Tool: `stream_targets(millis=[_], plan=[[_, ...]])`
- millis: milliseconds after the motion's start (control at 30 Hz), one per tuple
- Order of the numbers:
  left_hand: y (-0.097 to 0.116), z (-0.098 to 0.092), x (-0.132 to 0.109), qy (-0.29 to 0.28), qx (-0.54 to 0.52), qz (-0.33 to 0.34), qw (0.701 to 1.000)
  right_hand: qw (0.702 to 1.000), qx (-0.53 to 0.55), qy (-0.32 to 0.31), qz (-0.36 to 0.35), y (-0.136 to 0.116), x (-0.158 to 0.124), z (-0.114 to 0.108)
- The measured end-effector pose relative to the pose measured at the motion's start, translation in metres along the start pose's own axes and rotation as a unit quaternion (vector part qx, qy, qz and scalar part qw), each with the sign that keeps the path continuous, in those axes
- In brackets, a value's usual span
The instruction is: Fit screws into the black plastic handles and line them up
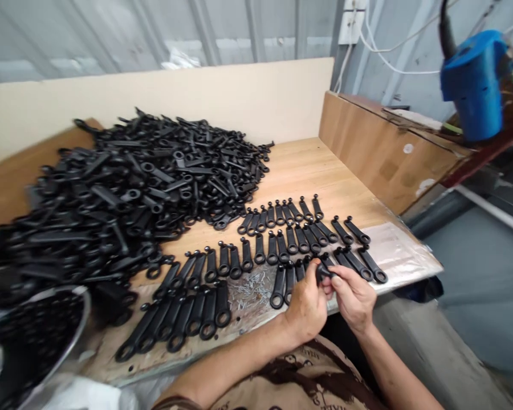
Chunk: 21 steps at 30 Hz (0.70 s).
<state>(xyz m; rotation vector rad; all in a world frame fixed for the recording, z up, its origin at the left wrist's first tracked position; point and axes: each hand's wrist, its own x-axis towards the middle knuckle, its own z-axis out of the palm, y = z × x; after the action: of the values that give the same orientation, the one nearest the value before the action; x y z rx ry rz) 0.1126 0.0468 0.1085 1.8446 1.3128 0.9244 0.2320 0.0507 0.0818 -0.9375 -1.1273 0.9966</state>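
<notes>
The person's left hand (306, 307) and right hand (353, 299) are together at the near edge of the table, and the fingers of both are closed on one small black part (324, 272). The fingers hide most of this part, so its full shape is hard to see. Both forearms come in from the bottom of the view, above a patterned brown apron (290, 381), which is cut off by the frame.

Just beyond the hands, ring-ended black parts (256, 250) lie side by side in about four uneven rows on a clear plastic sheet (404, 253) and on the wooden table top (320, 171). There are roughly fifty, but the hands cover some, so the exact number cannot be told. A small pile of silver screws (250, 290) lies between the rows.

At the left, a metal bowl (34, 341) holds more black parts and is cut off by the frame. Behind it, one large heap of black parts (123, 199) is too tangled to count. A strip of wood stays open between this heap and the rows.

Farther back stand a cream board (162, 102) and a wooden panel (385, 154). One blue device (474, 85) is at the upper right, partly cut off.
</notes>
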Motion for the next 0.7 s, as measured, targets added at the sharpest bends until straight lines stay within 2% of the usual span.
stream_targets(millis=[67,133,267,300,367,433,467,533,600,700], plan=[[0.002,-0.002,0.0,-0.006,-0.025,-0.004,1.0,0.995,-0.079,-0.006,-0.053,-0.002,0.004,-0.003],[0.003,-0.009,0.002,0.001,-0.049,-0.01,0.999,0.979,-0.158,-0.044,-0.118,-0.009,0.015,0.0],[0.004,-0.034,0.008,0.059,-0.113,-0.02,0.992,0.91,-0.277,-0.153,-0.267,-0.032,0.042,0.023],[0.004,-0.041,0.008,0.058,-0.127,-0.018,0.99,0.892,-0.299,-0.176,-0.291,-0.039,0.049,0.029],[0.001,-0.054,0.006,0.018,-0.156,-0.016,0.987,0.862,-0.35,-0.197,-0.308,-0.051,0.063,0.034],[-0.004,-0.065,0.001,-0.022,-0.179,-0.02,0.983,0.844,-0.416,-0.187,-0.283,-0.061,0.079,0.026],[-0.008,-0.071,-0.003,-0.02,-0.189,-0.028,0.981,0.835,-0.455,-0.175,-0.255,-0.066,0.089,0.017],[-0.016,-0.083,-0.009,0.021,-0.202,-0.049,0.978,0.809,-0.538,-0.156,-0.179,-0.075,0.112,-0.011],[-0.026,-0.095,-0.012,0.056,-0.23,-0.084,0.968,0.76,-0.62,-0.172,-0.091,-0.08,0.134,-0.048],[-0.036,-0.101,-0.013,0.078,-0.278,-0.148,0.946,0.667,-0.709,-0.227,0.03,-0.074,0.157,-0.098]])
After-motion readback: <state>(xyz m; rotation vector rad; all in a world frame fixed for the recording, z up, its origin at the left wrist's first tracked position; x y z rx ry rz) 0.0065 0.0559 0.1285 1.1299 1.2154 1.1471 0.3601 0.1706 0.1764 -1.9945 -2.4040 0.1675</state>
